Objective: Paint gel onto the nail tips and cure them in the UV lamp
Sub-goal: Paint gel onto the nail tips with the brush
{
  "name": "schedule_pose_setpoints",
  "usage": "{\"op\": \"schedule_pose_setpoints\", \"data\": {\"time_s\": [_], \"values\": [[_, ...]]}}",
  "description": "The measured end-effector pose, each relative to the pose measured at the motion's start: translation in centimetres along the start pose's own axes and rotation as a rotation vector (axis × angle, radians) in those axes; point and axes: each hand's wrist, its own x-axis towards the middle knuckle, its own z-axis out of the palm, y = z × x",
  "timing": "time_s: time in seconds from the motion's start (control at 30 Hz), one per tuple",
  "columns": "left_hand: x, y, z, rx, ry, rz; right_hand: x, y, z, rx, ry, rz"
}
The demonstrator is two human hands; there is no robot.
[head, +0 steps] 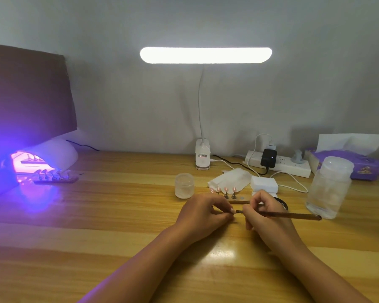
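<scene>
While the UV lamp (42,162) is glowing violet at far left, the left hand (202,212) is pinching a nail tip (233,211) and the right hand (264,212) is gripping a brush (293,215) against it.

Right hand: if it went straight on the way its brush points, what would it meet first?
Most likely the nail tip pinched in the left hand: the brush in the right hand points left at it, the bristle end at or almost on it. Depth is unclear.
</scene>
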Motion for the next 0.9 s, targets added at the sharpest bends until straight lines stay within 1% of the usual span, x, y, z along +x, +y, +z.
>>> {"op": "schedule_pose_setpoints", "data": {"time_s": [0.1, 0.2, 0.37, 0.43, 0.5, 0.6, 0.7, 0.8, 0.9], "values": [[0.0, 0.0, 0.0, 0.018, 0.003, 0.005, 0.0, -0.1, 0.1, 0.021, -0.037, -0.023], [-0.1, 0.2, 0.0, 0.034, 0.009, 0.010, 0.0, 0.1, 0.1, -0.016, -0.042, -0.019], [-0.4, 0.4, 0.0, 0.089, 0.031, 0.035, -0.1, 0.4, 0.1, -0.029, 0.061, -0.027], [-0.5, 0.6, -0.1, 0.111, 0.043, 0.041, -0.2, 0.2, 0.0, -0.002, 0.133, -0.058], [-0.7, 0.8, -0.1, 0.122, 0.065, 0.037, -0.4, 0.0, -0.1, -0.009, 0.162, -0.088], [-1.0, 1.2, -0.1, 0.159, 0.115, 0.054, -0.6, 0.1, 0.1, -0.128, 0.138, -0.200], [-1.2, 1.5, -0.2, 0.217, 0.146, 0.081, -0.9, 0.1, 0.7, -0.243, 0.068, -0.274], [-1.4, 1.7, -0.1, 0.278, 0.190, 0.114, -1.2, 0.0, 1.0, -0.325, 0.122, -0.355], [-1.6, 2.0, 0.2, 0.362, 0.214, 0.181, -1.2, 0.1, 1.0, -0.340, 0.168, -0.397]]}}
